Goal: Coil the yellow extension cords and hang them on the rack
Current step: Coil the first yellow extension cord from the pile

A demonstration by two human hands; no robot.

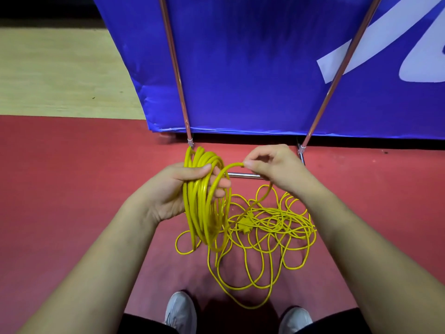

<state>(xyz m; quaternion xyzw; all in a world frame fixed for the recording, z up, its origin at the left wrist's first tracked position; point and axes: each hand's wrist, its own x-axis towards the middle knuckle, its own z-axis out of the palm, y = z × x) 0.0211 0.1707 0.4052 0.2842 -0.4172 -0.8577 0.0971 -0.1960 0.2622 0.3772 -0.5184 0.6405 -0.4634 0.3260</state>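
My left hand [183, 189] grips a hanging coil of yellow extension cord [204, 213] made of several loops, thumb across the top of the bundle. My right hand [272, 167] pinches a single strand of the same cord just right of the coil, and the strand arcs from the pinch over to the coil. The loose cord [269, 232] lies in a tangled heap on the red floor below my hands, with a yellow plug [245, 225] in the middle of it. The metal rack [243, 175] stands right behind my hands, its low crossbar partly hidden by them.
Two slanted rack poles [178, 75] rise in front of a blue banner [252, 68]. Red floor [72, 189] surrounds the cord; pale wood flooring [60, 73] lies at the back left. My grey shoes [180, 312] stand just behind the tangle.
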